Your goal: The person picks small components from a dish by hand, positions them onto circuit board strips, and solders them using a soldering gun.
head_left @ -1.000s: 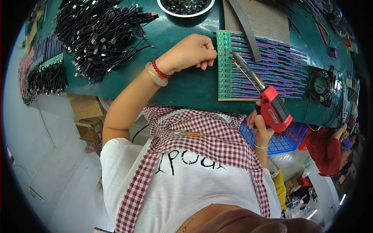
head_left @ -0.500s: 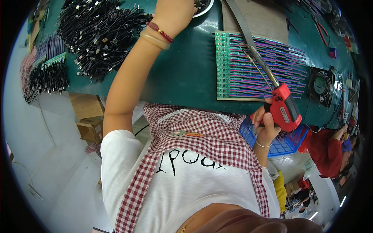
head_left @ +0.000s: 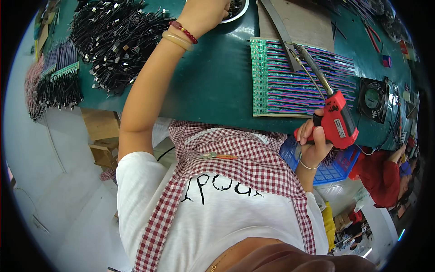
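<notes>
My right hand [head_left: 314, 144] is wrapped round the grip of a red soldering gun [head_left: 336, 120], a finger by its black trigger. Its metal barrel and thin side tube slant up-left over a row of green circuit boards [head_left: 259, 79] with purple, blue and black wires [head_left: 312, 97]. A long grey flat strip [head_left: 278, 31] lies across the far part of the wires, close to the gun's tip. At the top edge, my left hand [head_left: 206, 13] reaches to a white-rimmed bowl [head_left: 244, 11] of small dark pieces; most of its fingers are out of view or hidden.
A big heap of black cables [head_left: 118, 45] covers the left of the green table [head_left: 208, 86]. More wired boards [head_left: 61, 75] lie at its left end. To the right are a black fan [head_left: 374, 99] and red-handled pliers [head_left: 374, 36]. A blue basket [head_left: 335, 170] stands below the edge; another person [head_left: 380, 177] sits beyond.
My right hand has moved the soldering gun slightly right, its tip drawing away from the strip. The strip's lower end now shows over the wires. My left hand has shifted slightly up.
</notes>
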A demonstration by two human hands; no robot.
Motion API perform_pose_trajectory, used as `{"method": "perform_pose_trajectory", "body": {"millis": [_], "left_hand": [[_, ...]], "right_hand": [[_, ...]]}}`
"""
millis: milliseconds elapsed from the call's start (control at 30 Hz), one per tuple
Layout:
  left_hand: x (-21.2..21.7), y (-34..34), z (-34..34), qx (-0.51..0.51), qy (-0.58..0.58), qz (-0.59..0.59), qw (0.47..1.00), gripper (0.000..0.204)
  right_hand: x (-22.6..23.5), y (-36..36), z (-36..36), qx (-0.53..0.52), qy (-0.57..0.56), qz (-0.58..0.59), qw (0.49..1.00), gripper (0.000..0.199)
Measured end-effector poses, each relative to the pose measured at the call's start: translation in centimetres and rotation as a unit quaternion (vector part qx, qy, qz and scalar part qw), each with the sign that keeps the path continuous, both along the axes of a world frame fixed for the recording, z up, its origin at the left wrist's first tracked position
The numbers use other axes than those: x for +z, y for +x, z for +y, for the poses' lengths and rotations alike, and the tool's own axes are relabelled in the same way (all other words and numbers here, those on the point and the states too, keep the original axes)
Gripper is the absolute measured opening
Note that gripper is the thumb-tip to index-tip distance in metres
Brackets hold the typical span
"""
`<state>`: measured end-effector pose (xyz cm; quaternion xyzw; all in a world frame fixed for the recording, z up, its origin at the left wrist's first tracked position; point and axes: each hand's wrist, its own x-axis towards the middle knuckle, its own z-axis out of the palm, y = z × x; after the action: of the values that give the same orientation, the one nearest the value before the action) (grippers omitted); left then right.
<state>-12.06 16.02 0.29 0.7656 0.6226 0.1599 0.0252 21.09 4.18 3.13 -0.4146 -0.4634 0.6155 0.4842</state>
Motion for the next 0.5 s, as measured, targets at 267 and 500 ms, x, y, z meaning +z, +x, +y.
{"method": "perform_pose_trajectory", "body": {"millis": [267,500], "left_hand": [[1.0,0.2,-0.7,0.084,0.064,-0.009,0.994,0.011],[1.7,0.2,-2.3,0.012,-0.007,-0.239,0.971,0.014]], "right_hand": [[0.5,-0.1,0.1,-0.023,-0.015,0.039,0.999,0.037],[1.2,-1.1,0.3,-0.019,-0.017,0.045,0.999,0.034]]}}
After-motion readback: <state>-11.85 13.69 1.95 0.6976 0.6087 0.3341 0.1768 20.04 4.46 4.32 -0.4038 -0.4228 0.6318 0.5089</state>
